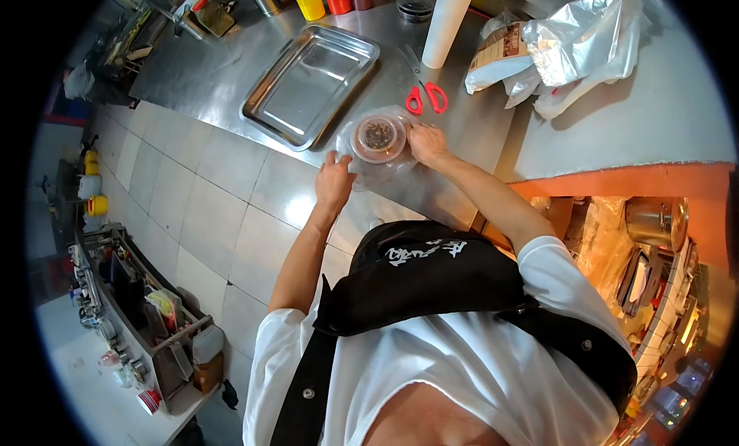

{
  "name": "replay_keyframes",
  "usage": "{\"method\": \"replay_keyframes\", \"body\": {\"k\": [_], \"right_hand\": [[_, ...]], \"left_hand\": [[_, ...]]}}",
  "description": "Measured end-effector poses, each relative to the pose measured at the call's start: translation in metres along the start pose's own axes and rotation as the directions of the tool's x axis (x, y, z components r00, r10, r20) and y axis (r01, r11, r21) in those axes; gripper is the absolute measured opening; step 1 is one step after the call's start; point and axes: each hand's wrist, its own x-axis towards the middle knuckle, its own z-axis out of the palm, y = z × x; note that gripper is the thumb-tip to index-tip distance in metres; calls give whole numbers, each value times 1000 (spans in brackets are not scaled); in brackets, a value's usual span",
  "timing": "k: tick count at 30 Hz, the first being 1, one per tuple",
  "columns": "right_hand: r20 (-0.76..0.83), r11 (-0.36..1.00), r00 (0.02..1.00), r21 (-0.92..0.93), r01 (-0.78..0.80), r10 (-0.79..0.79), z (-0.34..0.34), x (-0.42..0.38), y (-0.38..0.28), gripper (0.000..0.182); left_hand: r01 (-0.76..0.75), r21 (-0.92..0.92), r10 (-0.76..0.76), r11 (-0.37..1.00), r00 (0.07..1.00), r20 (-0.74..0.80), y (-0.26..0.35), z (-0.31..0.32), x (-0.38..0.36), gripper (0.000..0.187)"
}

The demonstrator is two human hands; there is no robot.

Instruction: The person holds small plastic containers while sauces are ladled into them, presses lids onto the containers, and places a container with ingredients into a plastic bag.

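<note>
A round clear container (378,137) with dark contents in its middle stands at the steel counter's front edge, with a clear plastic bag around it. On its right side, the curled fingers of my right hand (428,144) grip the bag's edge. My left hand (334,180) is at the container's lower left, its fingers apart beside the bag. Just beyond my right hand lie scissors (426,98) with red handles. An empty metal tray (309,86) is to the left of the container.
A white roll (448,26), a stack of dark-rimmed lids (416,6) and squeeze bottles (309,1) stand toward the back. Plastic and foil bags (581,46) lie at the right. Tiled floor (208,184) shows below left, beside a shelf unit (165,330).
</note>
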Motion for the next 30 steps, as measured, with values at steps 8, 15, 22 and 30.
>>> {"method": "replay_keyframes", "body": {"k": [8,15,22,30], "right_hand": [[-146,926,971,356,-129,191,-22,13,16,15],[-194,994,981,108,33,-12,-13,18,14,14],[-265,965,953,252,-75,144,-36,30,12,19],[301,139,835,905,-403,462,-23,65,31,17]], "left_hand": [[-109,-54,96,993,974,-207,0,-40,12,19],[-132,61,128,989,990,58,5,-49,18,27],[-323,493,236,808,944,231,2,-62,27,13],[-392,609,285,690,920,270,9,-89,35,18]]}}
